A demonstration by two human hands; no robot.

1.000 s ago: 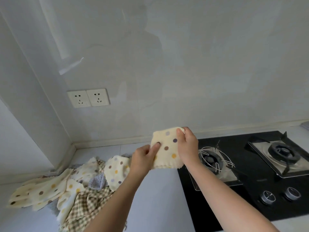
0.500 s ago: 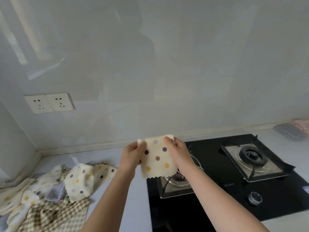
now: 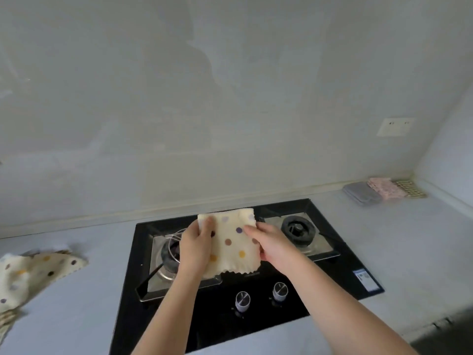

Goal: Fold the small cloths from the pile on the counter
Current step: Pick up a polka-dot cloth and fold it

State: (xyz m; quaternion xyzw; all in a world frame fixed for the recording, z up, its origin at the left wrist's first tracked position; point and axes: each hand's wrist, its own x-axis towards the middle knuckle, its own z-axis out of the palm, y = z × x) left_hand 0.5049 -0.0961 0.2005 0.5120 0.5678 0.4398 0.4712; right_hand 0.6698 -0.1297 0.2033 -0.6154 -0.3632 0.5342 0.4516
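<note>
Forearms reach forward, left hand (image 3: pixel 195 248) and right hand (image 3: pixel 271 243) (side by side) pinching cloth (image 3: pixel 234 248).

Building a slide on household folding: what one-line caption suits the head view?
A cream polka-dot cloth held by the left hand and right hand over the black gas hob.

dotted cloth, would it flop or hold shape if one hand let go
Probably floppy: the dotted cloth drapes between the left hand and right hand, its zigzag lower edge hanging loose. Likely light, since a grip at each side holds it up. Looks soft, so probably not slippery.
</note>
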